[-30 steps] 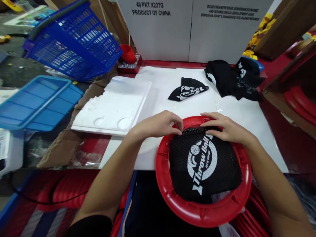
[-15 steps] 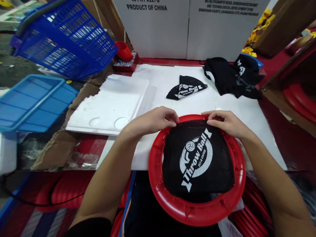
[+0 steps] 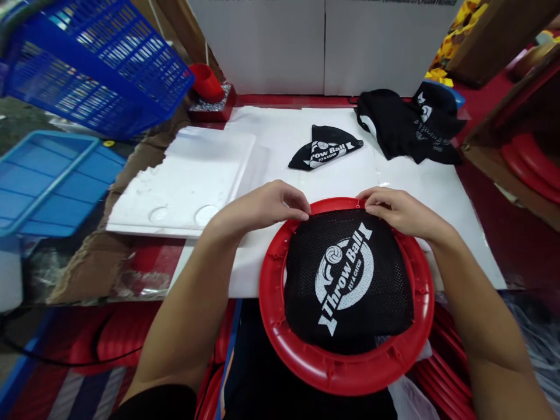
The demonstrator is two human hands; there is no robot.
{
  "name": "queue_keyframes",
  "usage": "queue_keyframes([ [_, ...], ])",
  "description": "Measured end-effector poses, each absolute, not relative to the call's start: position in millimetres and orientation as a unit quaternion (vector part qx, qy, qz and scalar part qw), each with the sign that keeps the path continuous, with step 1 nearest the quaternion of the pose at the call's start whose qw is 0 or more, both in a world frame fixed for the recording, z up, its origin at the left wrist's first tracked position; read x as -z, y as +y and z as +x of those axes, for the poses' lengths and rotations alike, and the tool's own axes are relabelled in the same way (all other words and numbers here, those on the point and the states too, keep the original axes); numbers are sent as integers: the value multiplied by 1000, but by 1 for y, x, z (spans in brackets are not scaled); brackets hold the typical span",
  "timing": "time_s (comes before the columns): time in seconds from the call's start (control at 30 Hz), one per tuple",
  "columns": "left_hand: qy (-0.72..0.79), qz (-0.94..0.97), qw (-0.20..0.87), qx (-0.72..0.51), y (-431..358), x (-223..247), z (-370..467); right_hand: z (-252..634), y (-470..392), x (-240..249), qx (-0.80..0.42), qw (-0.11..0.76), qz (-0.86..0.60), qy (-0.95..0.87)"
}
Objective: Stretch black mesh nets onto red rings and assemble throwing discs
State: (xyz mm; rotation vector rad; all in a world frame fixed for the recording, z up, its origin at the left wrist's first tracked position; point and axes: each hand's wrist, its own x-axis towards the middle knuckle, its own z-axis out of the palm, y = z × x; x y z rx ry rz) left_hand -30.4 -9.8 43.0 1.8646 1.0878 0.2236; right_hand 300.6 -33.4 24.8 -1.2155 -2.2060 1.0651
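Note:
A red plastic ring [image 3: 345, 373] leans over the table's front edge toward my body. Black mesh fabric [image 3: 301, 291] with a white "Throw Ball" print spans its opening, and gaps show between cloth and rim at the lower right. My left hand [image 3: 284, 202] pinches the mesh's top edge at the upper left of the ring. At the upper right, my right hand [image 3: 391, 210] grips the mesh edge between thumb and fingers, with its fingertips over the rim. A folded black mesh piece [image 3: 326, 149] lies on the table beyond the ring.
More black mesh pieces [image 3: 406, 128] are heaped at the back right. A white foam slab [image 3: 184, 181] lies left. A red cup [image 3: 206, 83] stands behind it, near a blue basket [image 3: 100, 64]. Large white cartons [image 3: 271, 52] close off the back. Red rings [image 3: 448, 361] are stacked below the table.
The mesh's top edge now lies closer along the ring's upper rim, and both hands have shifted slightly with it. The whole view has tilted down a little.

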Motion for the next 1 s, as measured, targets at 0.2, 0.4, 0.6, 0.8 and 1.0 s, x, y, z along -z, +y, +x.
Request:
queue_keyframes([
  [0.2,452,774,438,-70,-11,-43,-26,293,-37,-27,-302,186,-466,-811],
  [0.4,452,804,371,-105,-20,-47,-18,296,-36,-28,-292,165,-456,-824],
  [0.6,407,836,334,-153,-30,-45,1,284,-40,-24,-321,246,-445,-799],
  [0.8,424,818,335,-198,-29,-35,9,275,-40,-17,-313,267,-434,-801],
  [1.0,457,752,435,-194,-20,-35,-2,269,-33,-17,-337,263,-448,-785],
])
